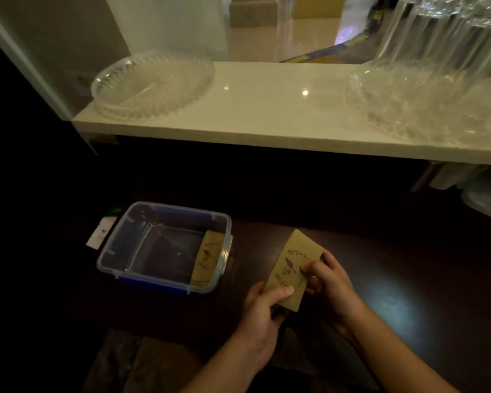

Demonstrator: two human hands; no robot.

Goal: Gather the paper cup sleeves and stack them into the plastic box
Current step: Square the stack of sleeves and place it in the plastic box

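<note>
A brown paper cup sleeve [288, 268] with a dark bird print is held flat above the dark table, right of the box. My left hand [262, 313] grips its lower left corner, thumb on top. My right hand [328, 282] pinches its right edge. The clear plastic box [119, 251] with blue clips stands open on the table to the left. Inside it, another brown sleeve [207, 258] leans against the right wall.
A white card [99, 236] lies left of the box. Behind runs a raised white counter [267, 109] carrying a clear ribbed plate [153, 83] at left and clear plastic bowls [425, 106] at right. The dark table [380, 265] extends right of my hands.
</note>
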